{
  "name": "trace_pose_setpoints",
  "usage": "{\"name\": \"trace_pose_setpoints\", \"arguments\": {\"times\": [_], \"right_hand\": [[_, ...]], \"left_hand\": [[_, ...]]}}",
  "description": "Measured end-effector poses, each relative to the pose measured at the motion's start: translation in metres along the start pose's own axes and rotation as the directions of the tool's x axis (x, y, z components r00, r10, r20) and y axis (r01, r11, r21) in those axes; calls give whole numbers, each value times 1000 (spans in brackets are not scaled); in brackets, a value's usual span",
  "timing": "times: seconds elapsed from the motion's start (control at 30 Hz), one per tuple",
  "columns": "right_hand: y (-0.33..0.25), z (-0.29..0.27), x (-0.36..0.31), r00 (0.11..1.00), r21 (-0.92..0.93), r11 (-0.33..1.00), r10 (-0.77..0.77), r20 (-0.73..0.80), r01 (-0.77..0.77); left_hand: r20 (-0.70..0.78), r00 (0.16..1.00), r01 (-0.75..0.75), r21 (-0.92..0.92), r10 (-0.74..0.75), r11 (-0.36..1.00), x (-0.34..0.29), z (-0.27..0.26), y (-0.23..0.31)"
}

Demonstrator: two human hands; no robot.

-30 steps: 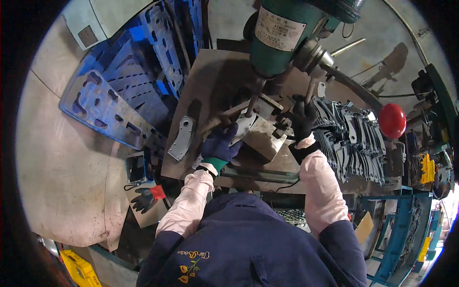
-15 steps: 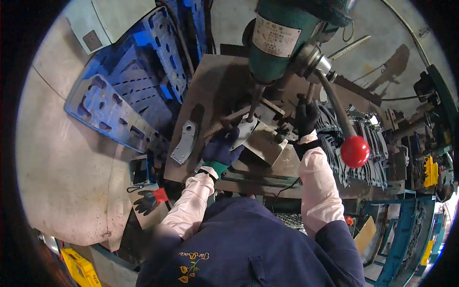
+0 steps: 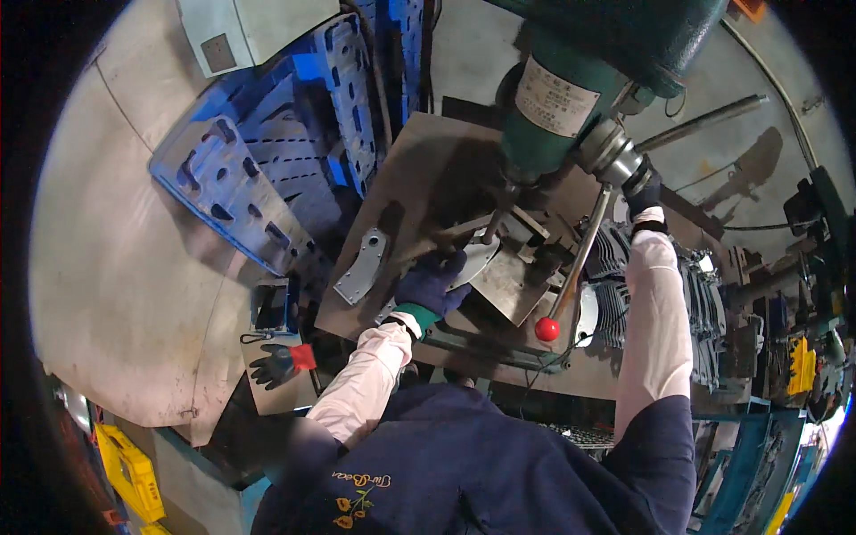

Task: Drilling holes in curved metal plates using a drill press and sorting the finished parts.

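My left hand (image 3: 432,283), in a dark blue glove, grips the near end of a curved grey metal plate (image 3: 475,264) on the drill press table. Above that plate, the drill spindle (image 3: 506,209) points down at its far part; the bit's exact contact is hard to see. My right hand (image 3: 644,194), in a dark glove, is raised beside the hub (image 3: 615,156) of the green drill press (image 3: 544,116), closed at a feed lever mostly hidden by the glove and hub. Another lever with a red knob (image 3: 547,329) hangs toward me.
A second curved plate (image 3: 363,266) lies at the left of the table (image 3: 406,192). Stacked metal plates (image 3: 611,312) stand at the right, near my right forearm. Blue plastic pallets (image 3: 241,187) lean at the left. A black glove with a red cuff (image 3: 281,364) lies nearby.
My right hand has moved up and right to beside the hub. The red-knobbed lever has swung left and away from me. My left hand stays on the plate; the whole view has shifted slightly.
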State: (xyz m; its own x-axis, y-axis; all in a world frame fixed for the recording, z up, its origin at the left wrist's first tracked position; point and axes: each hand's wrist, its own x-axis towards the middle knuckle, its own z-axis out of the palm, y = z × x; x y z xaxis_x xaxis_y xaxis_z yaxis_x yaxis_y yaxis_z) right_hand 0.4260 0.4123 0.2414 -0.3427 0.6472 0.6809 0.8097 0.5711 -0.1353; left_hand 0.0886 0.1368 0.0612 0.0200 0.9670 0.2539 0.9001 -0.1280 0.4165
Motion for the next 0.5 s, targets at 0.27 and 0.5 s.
{"name": "trace_pose_setpoints", "arguments": {"times": [0.27, 0.5], "right_hand": [[-15, 26, -70, 956, 329, 910, 287, -60, -253], [-152, 3, -123, 812, 807, 224, 376, 446, -547]], "left_hand": [[-93, 987, -130, -18, 128, 991, 7, -7, 13], [-152, 982, -125, -68, 114, 990, -1, 12, -5]]}}
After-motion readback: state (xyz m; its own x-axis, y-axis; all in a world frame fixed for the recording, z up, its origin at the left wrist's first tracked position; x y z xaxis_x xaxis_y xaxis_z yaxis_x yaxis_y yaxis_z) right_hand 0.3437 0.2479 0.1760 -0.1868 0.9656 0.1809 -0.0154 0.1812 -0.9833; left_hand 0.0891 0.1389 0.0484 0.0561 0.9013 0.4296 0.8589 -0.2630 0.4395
